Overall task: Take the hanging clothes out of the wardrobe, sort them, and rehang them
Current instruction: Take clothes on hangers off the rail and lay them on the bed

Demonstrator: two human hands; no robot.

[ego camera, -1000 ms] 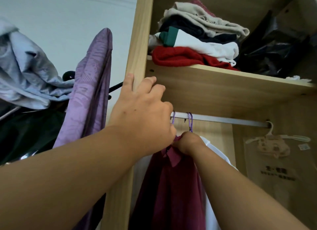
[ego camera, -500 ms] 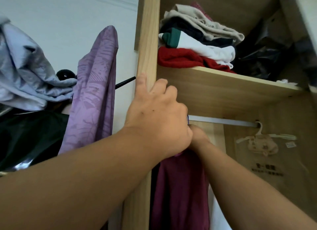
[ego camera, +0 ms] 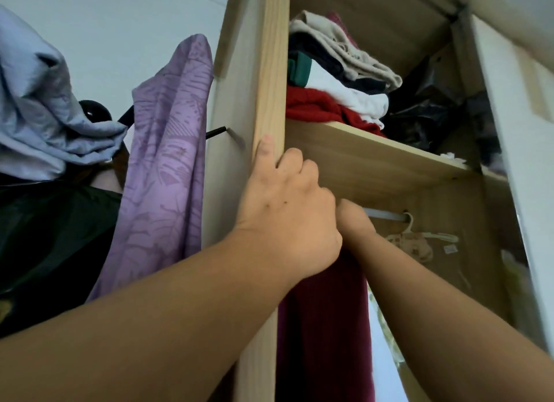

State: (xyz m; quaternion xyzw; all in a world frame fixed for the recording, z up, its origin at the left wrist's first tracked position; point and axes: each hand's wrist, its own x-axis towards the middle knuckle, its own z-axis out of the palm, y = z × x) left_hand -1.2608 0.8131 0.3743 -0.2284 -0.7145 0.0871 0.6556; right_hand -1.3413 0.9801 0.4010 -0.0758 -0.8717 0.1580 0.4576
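- Dark red fabric garment (ego camera: 323, 326): hung inside the light wooden wardrobe (ego camera: 269, 71), at the left end of the silver metal rail (ego camera: 385, 215), just inside the left side panel; its top is hidden by both hands.
- Left hand (ego camera: 287, 209): raised in front of the garment's top; thumb laid against the front edge of the side panel, fingers curled inward. What they hold, if anything, cannot be told, as the palm side is hidden.
- Right hand (ego camera: 355, 221): closed into a fist just under the rail, at the garment's top, partly covered by the left hand. Whether garment or hanger is gripped cannot be told.
- Beige plastic hanger (ego camera: 409, 224): hooked at the right end of the rail, with a pale item below it.
- Wooden shelf (ego camera: 374, 161): above the rail; a stack of folded clothes (ego camera: 335, 80) is seen at its left end, a black plastic bag (ego camera: 425, 113) at its right.
- Purple leaf-patterned garment (ego camera: 168, 161) and pale blue crumpled garment (ego camera: 45, 107): hung outside the wardrobe, beyond the left side panel.
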